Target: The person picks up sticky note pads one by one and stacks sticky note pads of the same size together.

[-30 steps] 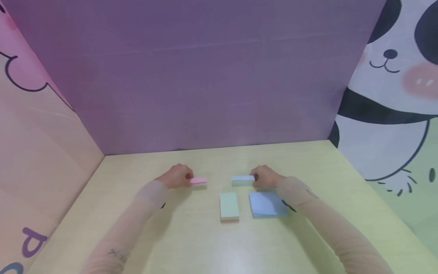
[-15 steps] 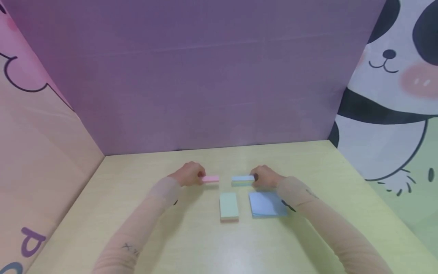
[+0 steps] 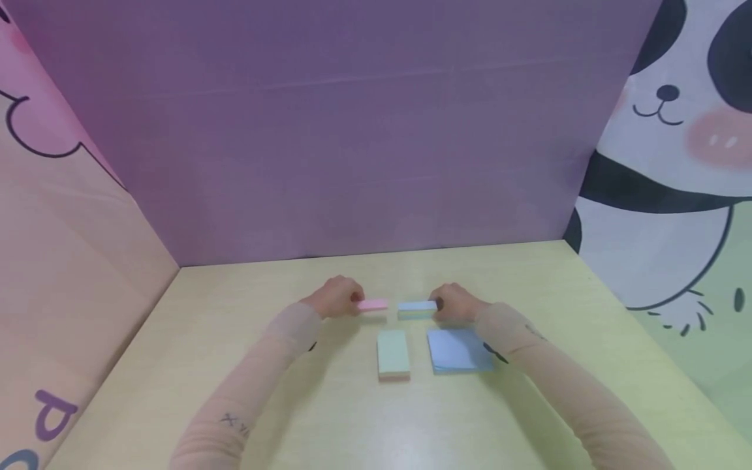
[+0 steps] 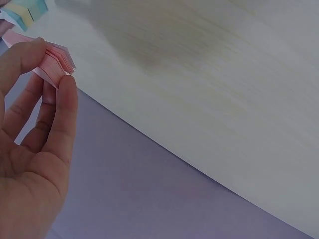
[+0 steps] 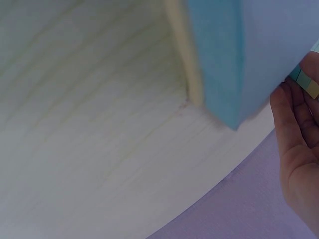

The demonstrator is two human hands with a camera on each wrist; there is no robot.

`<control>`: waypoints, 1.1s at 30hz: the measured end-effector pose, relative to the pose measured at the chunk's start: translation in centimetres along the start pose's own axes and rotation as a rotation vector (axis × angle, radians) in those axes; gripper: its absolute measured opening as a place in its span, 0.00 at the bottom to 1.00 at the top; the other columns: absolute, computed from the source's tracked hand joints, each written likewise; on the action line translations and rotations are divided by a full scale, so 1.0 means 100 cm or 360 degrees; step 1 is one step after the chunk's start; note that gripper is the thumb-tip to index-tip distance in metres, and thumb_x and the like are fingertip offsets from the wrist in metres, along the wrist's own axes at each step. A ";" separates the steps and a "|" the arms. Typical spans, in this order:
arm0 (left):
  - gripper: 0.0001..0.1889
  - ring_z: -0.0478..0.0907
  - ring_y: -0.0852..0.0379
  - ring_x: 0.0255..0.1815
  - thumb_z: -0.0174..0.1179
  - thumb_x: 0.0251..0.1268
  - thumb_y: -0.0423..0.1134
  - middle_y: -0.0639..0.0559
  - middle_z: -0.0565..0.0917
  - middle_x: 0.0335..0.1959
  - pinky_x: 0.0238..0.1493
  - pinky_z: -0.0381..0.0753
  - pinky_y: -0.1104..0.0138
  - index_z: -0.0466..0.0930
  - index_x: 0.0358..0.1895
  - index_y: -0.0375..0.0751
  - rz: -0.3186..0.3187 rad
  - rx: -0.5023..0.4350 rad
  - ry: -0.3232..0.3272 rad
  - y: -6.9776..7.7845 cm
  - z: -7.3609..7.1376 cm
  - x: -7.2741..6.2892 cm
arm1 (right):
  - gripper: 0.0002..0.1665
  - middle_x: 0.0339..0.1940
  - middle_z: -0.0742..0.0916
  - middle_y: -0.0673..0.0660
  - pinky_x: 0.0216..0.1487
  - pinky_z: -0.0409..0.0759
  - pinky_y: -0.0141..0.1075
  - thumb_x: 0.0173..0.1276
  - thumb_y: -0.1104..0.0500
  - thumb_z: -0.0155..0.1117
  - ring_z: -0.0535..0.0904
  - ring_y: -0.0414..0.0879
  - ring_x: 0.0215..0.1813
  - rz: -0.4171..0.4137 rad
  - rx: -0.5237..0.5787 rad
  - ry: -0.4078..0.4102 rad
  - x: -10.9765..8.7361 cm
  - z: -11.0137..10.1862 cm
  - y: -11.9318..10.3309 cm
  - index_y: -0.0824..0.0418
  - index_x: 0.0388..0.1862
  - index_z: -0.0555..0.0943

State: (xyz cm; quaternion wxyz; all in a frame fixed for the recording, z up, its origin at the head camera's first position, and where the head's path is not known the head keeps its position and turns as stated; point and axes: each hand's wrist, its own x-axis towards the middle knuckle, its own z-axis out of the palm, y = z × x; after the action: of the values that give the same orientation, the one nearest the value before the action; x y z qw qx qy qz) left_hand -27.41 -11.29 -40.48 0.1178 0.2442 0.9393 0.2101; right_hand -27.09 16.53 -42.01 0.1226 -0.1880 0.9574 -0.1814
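A small pink sticky note pad (image 3: 373, 305) is pinched by my left hand (image 3: 335, 297), a little above the table with its shadow below. In the left wrist view, thumb and fingertips squeeze the pink pad (image 4: 56, 62), its sheets fanning slightly. My right hand (image 3: 459, 304) pinches the right end of a narrow stack of sticky notes (image 3: 418, 310), blue on top with yellow and green below. The pink pad's free end is just left of this stack. At the right edge of the right wrist view, fingers (image 5: 285, 117) hold the stack's banded end (image 5: 305, 83).
Nearer me on the pale wooden table (image 3: 446, 418) lie a light green notepad stack (image 3: 393, 352) and a wider blue pad (image 3: 460, 349), partly beneath the right wrist. A purple panel (image 3: 352, 130) stands along the back edge, with patterned panels at both sides.
My left hand has carried the pink pad rightward and slightly away from me, close to the blue-topped stack. The right hand and the pads on the table have stayed in place.
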 end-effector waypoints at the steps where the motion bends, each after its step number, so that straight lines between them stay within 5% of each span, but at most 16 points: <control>1: 0.08 0.72 0.58 0.33 0.63 0.55 0.35 0.53 0.82 0.33 0.39 0.74 0.66 0.83 0.39 0.42 0.0002 -0.0007 -0.0003 0.002 0.000 0.001 | 0.14 0.31 0.82 0.52 0.38 0.72 0.35 0.51 0.66 0.63 0.72 0.44 0.33 -0.0001 0.0004 0.0001 0.000 0.000 0.000 0.63 0.40 0.82; 33: 0.07 0.73 0.58 0.29 0.63 0.53 0.34 0.54 0.81 0.28 0.33 0.74 0.70 0.83 0.37 0.41 0.0057 0.0027 -0.0013 0.038 -0.010 0.018 | 0.12 0.30 0.82 0.52 0.39 0.73 0.36 0.51 0.66 0.64 0.72 0.44 0.33 -0.0006 0.0031 0.0008 -0.002 -0.004 -0.004 0.62 0.37 0.82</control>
State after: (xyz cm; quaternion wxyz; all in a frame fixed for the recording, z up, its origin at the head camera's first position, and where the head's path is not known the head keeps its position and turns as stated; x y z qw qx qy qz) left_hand -27.68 -7.69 -38.06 0.1157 0.2628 0.9361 0.2033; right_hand -26.90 16.43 -41.46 0.1218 -0.1880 0.9556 -0.1915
